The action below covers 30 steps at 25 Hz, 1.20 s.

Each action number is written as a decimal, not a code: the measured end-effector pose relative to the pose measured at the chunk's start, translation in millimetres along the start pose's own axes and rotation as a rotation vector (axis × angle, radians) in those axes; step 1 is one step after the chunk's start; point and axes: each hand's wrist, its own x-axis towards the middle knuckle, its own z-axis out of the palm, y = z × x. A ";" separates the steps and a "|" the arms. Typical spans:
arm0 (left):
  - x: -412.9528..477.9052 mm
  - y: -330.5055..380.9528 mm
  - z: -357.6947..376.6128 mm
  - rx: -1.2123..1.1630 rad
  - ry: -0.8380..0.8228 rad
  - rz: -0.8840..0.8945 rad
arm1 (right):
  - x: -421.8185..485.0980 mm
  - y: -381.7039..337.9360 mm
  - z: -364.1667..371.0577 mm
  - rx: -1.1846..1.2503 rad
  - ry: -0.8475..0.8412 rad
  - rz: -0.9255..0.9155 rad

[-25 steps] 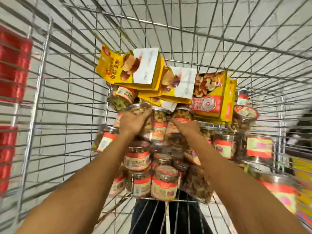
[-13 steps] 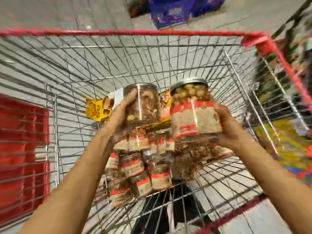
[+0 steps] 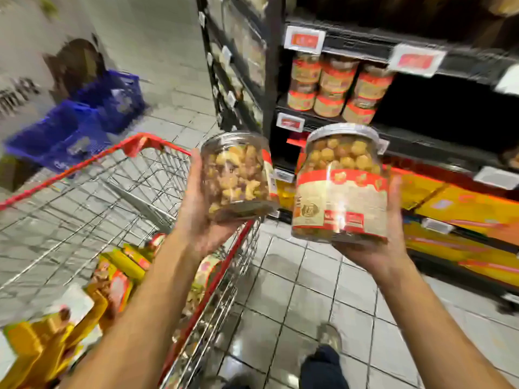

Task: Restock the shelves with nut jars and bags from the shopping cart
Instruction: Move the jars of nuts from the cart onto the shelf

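- Left hand [image 3: 196, 220] wraps a clear plastic jar [image 3: 238, 175] of lumpy brown nuts, held above the wire shopping cart [image 3: 70, 170].
- Right hand [image 3: 376, 248] grips a red-labelled jar [image 3: 339, 186] of round golden nuts, facing the shelf [image 3: 351, 48].
- Glossy yellow bags [image 3: 120, 265] lie in the cart.

Dark shelf [image 3: 438, 130], labelled jars [image 3: 334, 85] standing on it

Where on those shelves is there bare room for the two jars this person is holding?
The dark stretch of shelf right of the stacked jars, under a price tag, looks bare, though its back is too dark to judge. Below it, yellow and orange packs crowd the space.
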 end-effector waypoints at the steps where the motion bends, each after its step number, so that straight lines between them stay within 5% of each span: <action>1: 18.2 -14.2 21.9 0.014 0.015 -0.046 | -7.9 -24.3 -15.8 -0.030 0.037 -0.039; 9: 218.4 -168.0 127.7 0.163 0.044 -0.103 | 44.6 -184.0 -165.4 -0.166 0.123 -0.203; 18: 418.7 -268.0 149.6 0.746 0.422 0.514 | 137.5 -243.9 -285.1 -0.102 0.143 -0.459; 22: 456.7 -294.9 156.6 1.056 0.534 0.714 | 152.5 -246.2 -303.2 -0.127 0.107 -0.511; 26: 463.1 -307.1 150.0 1.218 0.575 0.736 | 153.6 -250.3 -312.3 -0.155 0.206 -0.495; 30: 432.6 -302.5 138.0 1.071 0.492 0.714 | 153.5 -252.5 -310.0 -0.156 0.224 -0.471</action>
